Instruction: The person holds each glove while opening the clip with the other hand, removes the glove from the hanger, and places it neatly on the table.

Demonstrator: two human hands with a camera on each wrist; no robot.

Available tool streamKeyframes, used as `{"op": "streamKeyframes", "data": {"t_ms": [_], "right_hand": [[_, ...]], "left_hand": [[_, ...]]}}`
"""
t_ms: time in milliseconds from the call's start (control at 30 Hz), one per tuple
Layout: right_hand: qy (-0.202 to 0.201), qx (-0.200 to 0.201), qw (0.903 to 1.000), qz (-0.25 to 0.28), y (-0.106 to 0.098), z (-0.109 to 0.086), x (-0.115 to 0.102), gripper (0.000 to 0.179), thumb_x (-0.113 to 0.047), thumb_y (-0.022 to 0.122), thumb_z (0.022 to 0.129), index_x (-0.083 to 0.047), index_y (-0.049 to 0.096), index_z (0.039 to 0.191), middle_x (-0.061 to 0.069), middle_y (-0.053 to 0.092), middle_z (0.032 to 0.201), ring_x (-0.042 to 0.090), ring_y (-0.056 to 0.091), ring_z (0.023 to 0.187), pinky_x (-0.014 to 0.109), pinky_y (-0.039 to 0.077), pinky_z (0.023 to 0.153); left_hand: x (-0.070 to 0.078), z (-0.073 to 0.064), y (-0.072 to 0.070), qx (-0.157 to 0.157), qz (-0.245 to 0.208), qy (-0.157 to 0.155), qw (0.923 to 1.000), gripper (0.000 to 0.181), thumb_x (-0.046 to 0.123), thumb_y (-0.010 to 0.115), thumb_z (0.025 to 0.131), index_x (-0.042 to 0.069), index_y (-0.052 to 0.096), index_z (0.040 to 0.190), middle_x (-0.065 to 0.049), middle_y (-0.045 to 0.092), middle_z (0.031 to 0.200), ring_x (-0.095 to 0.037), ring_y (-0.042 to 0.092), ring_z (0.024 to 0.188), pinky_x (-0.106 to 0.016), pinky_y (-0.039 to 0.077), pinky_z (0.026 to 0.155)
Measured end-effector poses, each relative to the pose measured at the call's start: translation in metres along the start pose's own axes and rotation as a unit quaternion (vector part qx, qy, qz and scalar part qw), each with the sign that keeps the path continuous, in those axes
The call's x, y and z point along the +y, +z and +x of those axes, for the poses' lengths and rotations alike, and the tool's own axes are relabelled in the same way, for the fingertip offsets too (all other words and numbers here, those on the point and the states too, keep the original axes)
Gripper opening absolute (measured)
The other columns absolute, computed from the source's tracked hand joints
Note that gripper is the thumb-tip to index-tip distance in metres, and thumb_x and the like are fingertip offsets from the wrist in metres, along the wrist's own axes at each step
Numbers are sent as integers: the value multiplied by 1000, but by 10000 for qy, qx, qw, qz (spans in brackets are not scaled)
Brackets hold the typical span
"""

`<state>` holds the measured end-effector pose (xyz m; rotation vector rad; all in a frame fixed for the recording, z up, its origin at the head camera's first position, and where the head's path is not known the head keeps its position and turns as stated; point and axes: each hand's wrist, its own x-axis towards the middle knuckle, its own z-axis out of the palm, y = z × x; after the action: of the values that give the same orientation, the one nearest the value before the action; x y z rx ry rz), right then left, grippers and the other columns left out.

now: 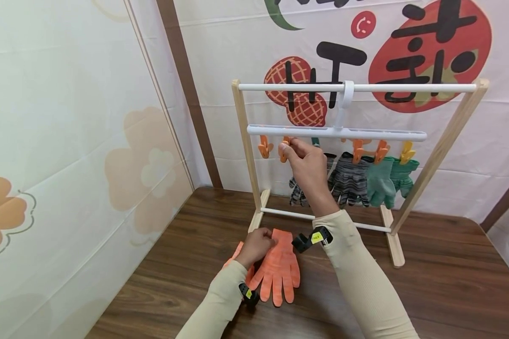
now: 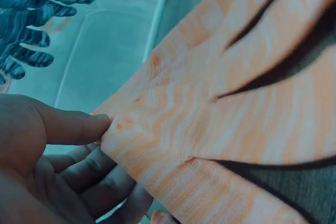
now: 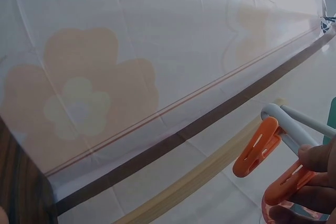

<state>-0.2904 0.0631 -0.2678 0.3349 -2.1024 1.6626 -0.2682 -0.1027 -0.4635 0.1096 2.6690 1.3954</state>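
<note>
My left hand (image 1: 256, 247) pinches the edge of an orange glove (image 1: 277, 268), whose fingers point down toward me. In the left wrist view, thumb and fingers hold the streaked orange fabric (image 2: 173, 103). More orange fabric (image 1: 234, 254) shows partly behind that hand. Higher up, my right hand (image 1: 309, 169) pinches an orange clothespin (image 1: 284, 153) under the white hanger bar (image 1: 297, 132). The right wrist view shows this clothespin (image 3: 283, 184) between thumb and fingers. Just left of it, another orange clothespin (image 1: 264, 147) hangs with nothing in it.
A drying rack with wooden sides (image 1: 247, 150) and a white top rod (image 1: 288, 87) carries the hanger. Grey-striped gloves (image 1: 349, 181) and green gloves (image 1: 381, 183) hang to the right from orange and yellow clothespins. Behind the brown table (image 1: 169, 268) is a printed cloth.
</note>
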Motion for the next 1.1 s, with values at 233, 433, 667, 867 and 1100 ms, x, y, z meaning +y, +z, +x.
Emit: {"op": "streamKeyframes", "data": {"t_ms": [233,433,667,867,1100], "right_hand": [[122,-119,9998,104,1,2,-1,45,-42,68,98,-17,67,136,5,72,122,16,65,117,43,51,98],[23,-115,9999,20,3,2,-2,46,-40,68,98,-14,66,137,6,72,122,16,68,112,41,53,94],[-228,-83,9996,-151,3,1,-1,45,-36,67,100,-10,65,136,8,73,120,18,69,109,40,54,92],[-317,-47,9993,-190,2,-1,-3,45,-34,67,100,-7,65,136,9,73,120,20,69,110,41,54,92],[-514,17,9982,-296,0,-6,-3,43,-30,69,99,-6,65,135,10,73,118,21,70,107,40,54,92]], "left_hand": [[-4,1,2,47,231,179,9996,23,12,66,98,9,54,79,3,41,59,-13,38,51,-31,34,55],[-10,2,5,243,712,356,9965,47,10,67,96,17,35,62,6,24,54,-12,24,46,-29,25,49],[-12,-2,9,271,1312,229,9907,50,13,67,96,20,33,60,8,21,51,-10,19,44,-27,18,45],[-8,-4,7,330,1446,266,9886,50,16,66,98,19,34,60,7,22,52,-10,19,44,-28,17,44],[5,-6,1,586,1512,490,9855,14,22,68,98,8,70,100,2,61,74,-12,53,55,-32,44,53]]}}
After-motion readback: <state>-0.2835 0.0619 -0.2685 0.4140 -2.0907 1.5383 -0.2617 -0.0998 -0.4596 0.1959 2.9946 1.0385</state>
